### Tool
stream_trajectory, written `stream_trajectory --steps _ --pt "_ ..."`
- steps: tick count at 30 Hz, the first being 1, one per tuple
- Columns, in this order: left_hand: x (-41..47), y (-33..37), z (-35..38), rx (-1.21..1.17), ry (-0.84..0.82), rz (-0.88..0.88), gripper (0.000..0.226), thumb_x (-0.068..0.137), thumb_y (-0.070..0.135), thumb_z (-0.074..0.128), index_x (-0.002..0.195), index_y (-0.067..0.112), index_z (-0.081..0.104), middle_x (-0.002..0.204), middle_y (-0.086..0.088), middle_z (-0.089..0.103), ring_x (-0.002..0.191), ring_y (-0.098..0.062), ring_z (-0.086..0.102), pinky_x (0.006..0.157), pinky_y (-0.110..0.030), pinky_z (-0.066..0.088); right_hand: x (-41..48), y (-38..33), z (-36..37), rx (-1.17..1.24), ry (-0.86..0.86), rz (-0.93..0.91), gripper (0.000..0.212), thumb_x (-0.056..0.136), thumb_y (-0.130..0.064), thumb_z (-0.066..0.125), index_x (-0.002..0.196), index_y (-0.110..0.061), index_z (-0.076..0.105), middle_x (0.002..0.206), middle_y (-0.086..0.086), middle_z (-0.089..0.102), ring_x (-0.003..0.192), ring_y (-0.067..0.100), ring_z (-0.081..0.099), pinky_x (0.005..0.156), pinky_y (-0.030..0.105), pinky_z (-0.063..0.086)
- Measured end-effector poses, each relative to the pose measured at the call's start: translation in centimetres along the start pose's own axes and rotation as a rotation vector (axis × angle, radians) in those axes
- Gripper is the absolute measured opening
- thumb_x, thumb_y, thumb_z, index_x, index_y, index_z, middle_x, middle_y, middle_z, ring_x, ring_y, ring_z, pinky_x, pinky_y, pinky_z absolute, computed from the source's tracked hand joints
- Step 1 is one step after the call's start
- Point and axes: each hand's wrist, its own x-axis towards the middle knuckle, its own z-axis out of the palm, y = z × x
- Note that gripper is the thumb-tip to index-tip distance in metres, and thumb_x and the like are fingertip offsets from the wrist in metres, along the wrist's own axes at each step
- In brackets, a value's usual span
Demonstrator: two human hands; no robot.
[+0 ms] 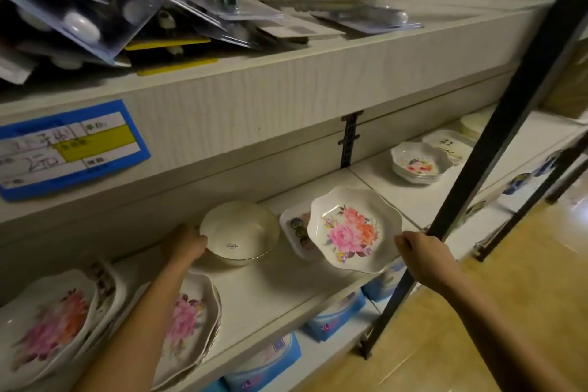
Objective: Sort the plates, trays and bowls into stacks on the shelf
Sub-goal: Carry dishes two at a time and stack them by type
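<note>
My left hand (187,243) grips the left rim of a plain white bowl (240,232) standing on the white shelf (254,293). My right hand (420,250) pinches the right edge of a scalloped plate with pink flowers (353,229), tilted and held just above the shelf's front. Behind that plate lies a small white tray with dark owl figures (294,229), partly hidden. At the lower left sit a stack of flowered plates (187,321) under my left forearm and another flowered stack (47,325). Farther right is a stack of small flowered bowls (418,162).
A black metal post (471,165) slants across the right, close to my right hand. White trays (448,141) lie at the shelf's far right. The upper shelf holds blister packs (79,19) and a blue price label (70,146). Blue packages (270,360) sit below.
</note>
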Motion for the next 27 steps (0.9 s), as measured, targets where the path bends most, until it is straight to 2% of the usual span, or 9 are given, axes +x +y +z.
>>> stream_trajectory --steps 3,7,10,14,17,19,21,24,27 --pt "-0.7 0.4 -1.3 -0.005 0.009 0.026 0.021 0.086 0.013 0.051 0.076 0.000 0.065 0.066 -0.009 0.058 0.063 -0.022 0.053 0.055 -0.028 0.038 -0.8 0.7 -0.6 0.012 0.023 0.009 0.034 0.099 -0.030 0.034 0.077 -0.016 0.056 0.074 0.001 0.059 0.063 0.009 0.055 0.057 0.021 0.040" --pt "-2.6 1.3 -2.7 0.009 -0.024 0.091 0.030 0.088 0.015 0.051 0.061 0.005 0.062 0.063 -0.008 0.058 0.063 -0.021 0.052 0.059 -0.029 0.037 -2.0 1.9 -1.7 0.025 0.066 -0.009 0.035 0.099 -0.028 0.036 0.079 -0.012 0.060 0.078 0.005 0.063 0.070 0.017 0.062 0.065 0.028 0.052" --pt "-4.7 2.8 -3.0 -0.006 -0.008 0.191 0.034 0.089 0.013 0.051 0.055 0.010 0.055 0.058 -0.004 0.056 0.058 -0.019 0.049 0.055 -0.028 0.032 -2.7 3.7 -2.2 -0.005 0.073 0.015 0.037 0.099 -0.029 0.036 0.082 -0.011 0.063 0.076 0.005 0.065 0.067 0.017 0.062 0.058 0.024 0.048" --pt "-6.2 4.9 -2.0 -0.099 -0.077 0.286 0.031 0.086 0.007 0.054 0.056 0.013 0.051 0.057 -0.008 0.055 0.064 -0.027 0.053 0.065 -0.033 0.039 -4.0 6.8 -3.8 0.026 0.065 0.031 0.039 0.099 -0.029 0.037 0.070 -0.014 0.058 0.064 0.000 0.058 0.056 0.013 0.054 0.051 0.021 0.040" --pt "-8.5 7.2 -0.7 -0.151 -0.129 0.327 0.024 0.082 0.011 0.059 0.060 0.009 0.052 0.057 -0.011 0.057 0.063 -0.029 0.056 0.070 -0.044 0.048 -5.0 9.9 -5.6 -0.001 0.081 0.031 0.040 0.099 -0.029 0.036 0.066 -0.014 0.051 0.065 0.001 0.055 0.061 0.019 0.054 0.051 0.024 0.035" --pt "-11.2 9.6 0.3 -0.190 -0.155 0.358 0.020 0.079 0.015 0.060 0.066 0.001 0.055 0.052 -0.007 0.059 0.060 -0.026 0.054 0.067 -0.039 0.044 -5.4 12.6 -6.9 -0.031 0.092 0.055 0.039 0.099 -0.030 0.035 0.068 -0.013 0.051 0.071 0.005 0.057 0.068 0.025 0.057 0.055 0.030 0.039" --pt "-14.0 11.9 1.5 -0.173 -0.179 0.377 0.026 0.071 0.026 0.058 0.068 0.000 0.056 0.049 -0.002 0.061 0.059 -0.024 0.053 0.065 -0.033 0.037 -5.5 15.7 -8.3 -0.042 0.099 0.086 0.040 0.098 -0.030 0.034 0.073 -0.007 0.054 0.074 0.010 0.060 0.071 0.029 0.058 0.062 0.037 0.043" --pt "-17.9 15.2 3.8 -0.158 -0.214 0.388 0.028 0.068 0.035 0.052 0.066 0.008 0.055 0.063 -0.013 0.063 0.067 -0.030 0.056 0.067 -0.035 0.038 -5.3 20.3 -10.6 -0.032 0.113 0.088 0.041 0.098 -0.029 0.035 0.081 -0.002 0.060 0.079 0.014 0.065 0.072 0.031 0.059 0.065 0.039 0.045" --pt "-21.7 18.9 6.4 -0.132 -0.218 0.364 0.020 0.088 0.020 0.054 0.075 0.005 0.058 0.077 -0.018 0.066 0.075 -0.030 0.058 0.064 -0.031 0.037 -4.7 24.8 -12.8 -0.040 0.125 0.087 0.040 0.098 -0.028 0.035 0.076 -0.001 0.055 0.076 0.016 0.063 0.070 0.033 0.056 0.062 0.038 0.042"
